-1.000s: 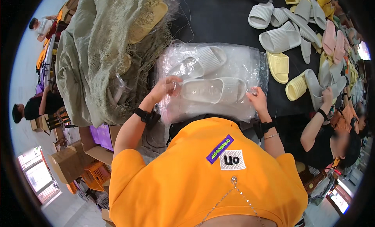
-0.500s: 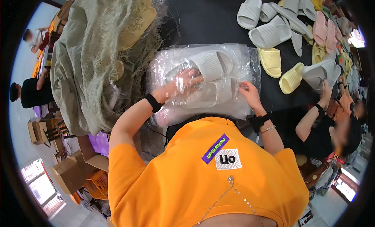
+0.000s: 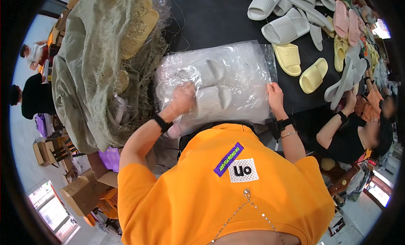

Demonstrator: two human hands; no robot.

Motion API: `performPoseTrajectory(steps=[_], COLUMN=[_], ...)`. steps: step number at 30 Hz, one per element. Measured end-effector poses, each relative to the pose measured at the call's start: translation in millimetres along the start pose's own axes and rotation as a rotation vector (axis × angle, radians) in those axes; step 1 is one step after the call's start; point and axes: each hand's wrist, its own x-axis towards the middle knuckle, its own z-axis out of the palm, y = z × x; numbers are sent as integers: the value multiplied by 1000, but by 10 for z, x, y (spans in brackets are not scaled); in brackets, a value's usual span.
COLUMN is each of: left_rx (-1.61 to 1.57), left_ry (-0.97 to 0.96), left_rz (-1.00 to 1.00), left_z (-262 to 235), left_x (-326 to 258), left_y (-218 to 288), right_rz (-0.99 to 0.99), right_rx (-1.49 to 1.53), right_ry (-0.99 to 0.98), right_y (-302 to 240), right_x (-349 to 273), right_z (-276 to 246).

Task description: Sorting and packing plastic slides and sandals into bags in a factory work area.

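Note:
A clear plastic bag (image 3: 244, 72) lies on the black table (image 3: 211, 21) in front of me. Two pale grey slippers are inside it, one (image 3: 209, 70) farther away and one (image 3: 213, 99) nearer. My left hand (image 3: 182, 100) reaches into the bag's open left end and rests against the nearer slipper; whether it grips it is hidden by the crinkled film. Over at the bag's right edge, my right hand (image 3: 275, 95) pinches the plastic and holds it down.
A large olive net sack (image 3: 90, 63) with yellow slippers inside stands at the left. Several loose grey, yellow and pink slippers (image 3: 295, 29) lie at the back right. Another person (image 3: 358, 127) in black works at the right. Cardboard boxes (image 3: 80, 194) stand on the floor.
My left hand has pushed further into the bag with the nearer slipper. My right hand has slid right to the bag's edge. The view has tilted slightly.

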Motion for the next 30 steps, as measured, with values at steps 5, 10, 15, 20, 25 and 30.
performPoseTrajectory(steps=[5,10,15,20,25,30], left_rx=[-84,-764,-1198,-1132,-586,-278], left_ry=[157,776,889,692,569,298], left_rz=[-460,-671,-715,-330,8,-88], left_z=[-294,-346,-1094,-1744,-1555,-581], left_x=[-702,-1198,-1209,-847,-69,706], left_y=[-437,-833,-467,208,941,1347], right_rz=[-31,-30,-103,-85,-178,-309], right_rx=[-15,-17,-14,47,244,417], right_ry=[26,-15,1,-85,-115,-383], right_y=[39,-151,-155,-199,-334,149], right_x=[-28,-105,-156,-213,-444,-466], right_z=[19,-59,-72,-1,71,214])
